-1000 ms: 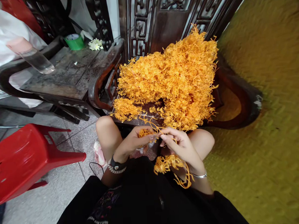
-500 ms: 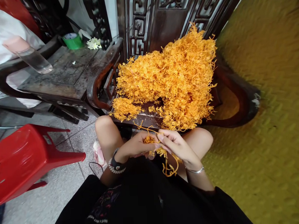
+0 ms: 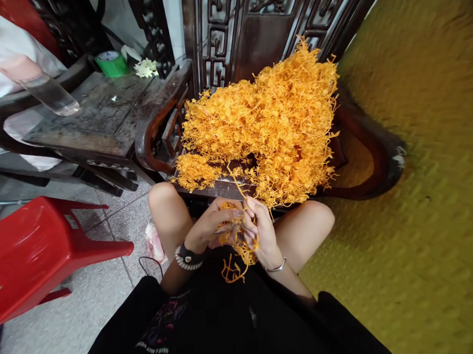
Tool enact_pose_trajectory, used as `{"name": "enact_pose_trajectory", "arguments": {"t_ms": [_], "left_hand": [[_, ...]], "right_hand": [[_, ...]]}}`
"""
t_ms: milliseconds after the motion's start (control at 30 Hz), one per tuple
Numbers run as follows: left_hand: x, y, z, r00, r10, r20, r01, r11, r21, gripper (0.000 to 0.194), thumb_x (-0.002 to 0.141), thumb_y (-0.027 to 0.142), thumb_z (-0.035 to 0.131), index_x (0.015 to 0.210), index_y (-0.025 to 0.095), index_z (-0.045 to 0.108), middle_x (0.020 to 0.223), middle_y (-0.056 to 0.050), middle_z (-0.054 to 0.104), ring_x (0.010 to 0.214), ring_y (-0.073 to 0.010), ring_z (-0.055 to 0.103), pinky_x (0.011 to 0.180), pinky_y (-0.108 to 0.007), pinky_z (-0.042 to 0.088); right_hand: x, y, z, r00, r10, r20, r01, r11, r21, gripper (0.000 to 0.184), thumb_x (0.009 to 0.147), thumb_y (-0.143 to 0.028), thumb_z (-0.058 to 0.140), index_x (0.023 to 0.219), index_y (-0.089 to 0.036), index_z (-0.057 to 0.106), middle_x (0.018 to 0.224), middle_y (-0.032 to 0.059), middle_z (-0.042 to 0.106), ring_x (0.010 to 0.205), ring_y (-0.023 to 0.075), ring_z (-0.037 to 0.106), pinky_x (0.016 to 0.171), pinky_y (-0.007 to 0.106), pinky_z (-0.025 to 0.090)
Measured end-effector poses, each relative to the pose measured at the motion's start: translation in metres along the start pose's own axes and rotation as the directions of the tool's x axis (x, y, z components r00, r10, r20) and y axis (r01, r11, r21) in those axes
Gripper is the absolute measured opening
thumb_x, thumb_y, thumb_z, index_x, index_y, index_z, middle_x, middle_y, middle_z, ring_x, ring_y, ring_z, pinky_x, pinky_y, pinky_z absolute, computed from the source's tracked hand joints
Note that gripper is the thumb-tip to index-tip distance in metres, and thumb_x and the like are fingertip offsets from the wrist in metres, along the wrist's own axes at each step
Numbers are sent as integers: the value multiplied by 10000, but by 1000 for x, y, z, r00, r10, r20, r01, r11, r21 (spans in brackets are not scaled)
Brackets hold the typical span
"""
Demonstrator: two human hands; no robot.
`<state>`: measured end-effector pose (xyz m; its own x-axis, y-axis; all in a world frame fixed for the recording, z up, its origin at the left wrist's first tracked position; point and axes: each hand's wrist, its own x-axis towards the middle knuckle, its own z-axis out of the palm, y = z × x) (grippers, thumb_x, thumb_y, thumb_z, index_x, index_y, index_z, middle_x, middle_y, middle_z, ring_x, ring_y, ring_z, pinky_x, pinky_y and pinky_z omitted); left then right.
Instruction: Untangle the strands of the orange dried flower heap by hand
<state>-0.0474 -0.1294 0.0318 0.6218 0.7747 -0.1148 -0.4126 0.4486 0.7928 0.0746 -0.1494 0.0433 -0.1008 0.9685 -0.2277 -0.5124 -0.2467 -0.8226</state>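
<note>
A big heap of orange tangled strands lies on the seat of a dark carved wooden chair in front of me. Between my knees, my left hand and my right hand are pressed close together, both closed on a small orange bunch. A loose curl of it hangs down below my hands over my black clothing. One thin strand rises from the bunch toward the heap. My left wrist carries a dark watch and beads, and a thin bangle circles my right wrist.
A dark wooden side table stands at the left with a green tape roll, small white flowers and a clear bottle with a pink cap. A red plastic stool lies on the tiled floor. A yellow woven surface fills the right.
My right hand has moved left and closer to my left hand, bringing the bunch together. The hanging part that trailed under my right wrist now dangles below both hands.
</note>
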Motion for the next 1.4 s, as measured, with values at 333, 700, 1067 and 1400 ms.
{"name": "enact_pose_trajectory", "arguments": {"t_ms": [333, 700, 1067, 1400], "left_hand": [[4, -6, 10, 994, 82, -69, -92, 985, -146, 403, 783, 405, 619, 534, 175, 400, 382, 90, 293, 331, -33, 289, 386, -163, 341], [7, -13, -1, 845, 328, -421, -352, 936, 23, 206, 866, 359, 514, 906, 185, 616, 439, 93, 297, 396, -60, 219, 476, -185, 423], [3, 2, 3, 769, 629, -119, -228, 443, 867, 326, 784, 453, 629, 654, 167, 539, 564, 43, 499, 520, -77, 416, 536, -213, 341], [5, 10, -14, 983, 179, 35, -120, 492, 862, 338, 742, 478, 646, 749, 141, 652, 581, 32, 532, 528, -81, 404, 498, -208, 304]], "right_hand": [[5, -21, -7, 962, -274, -12, 275, 962, 8, 358, 879, -390, 493, 585, -229, 368, 370, -104, 269, 356, 85, 208, 614, 300, 472], [13, -37, -20, 954, -297, -34, 298, 933, 201, 290, 855, -385, 531, 609, -239, 487, 582, -32, 488, 645, 140, 554, 854, 354, 501], [11, -40, -24, 971, -207, 121, 184, 966, 180, 336, 861, -358, 498, 557, -238, 422, 977, 28, 690, 1111, 216, 585, 1044, 477, 444], [8, -44, -22, 920, 79, 384, -110, 992, 60, 351, 869, -348, 462, 547, -229, 391, 1184, 71, 645, 1218, 232, 526, 1074, 466, 402]]}}
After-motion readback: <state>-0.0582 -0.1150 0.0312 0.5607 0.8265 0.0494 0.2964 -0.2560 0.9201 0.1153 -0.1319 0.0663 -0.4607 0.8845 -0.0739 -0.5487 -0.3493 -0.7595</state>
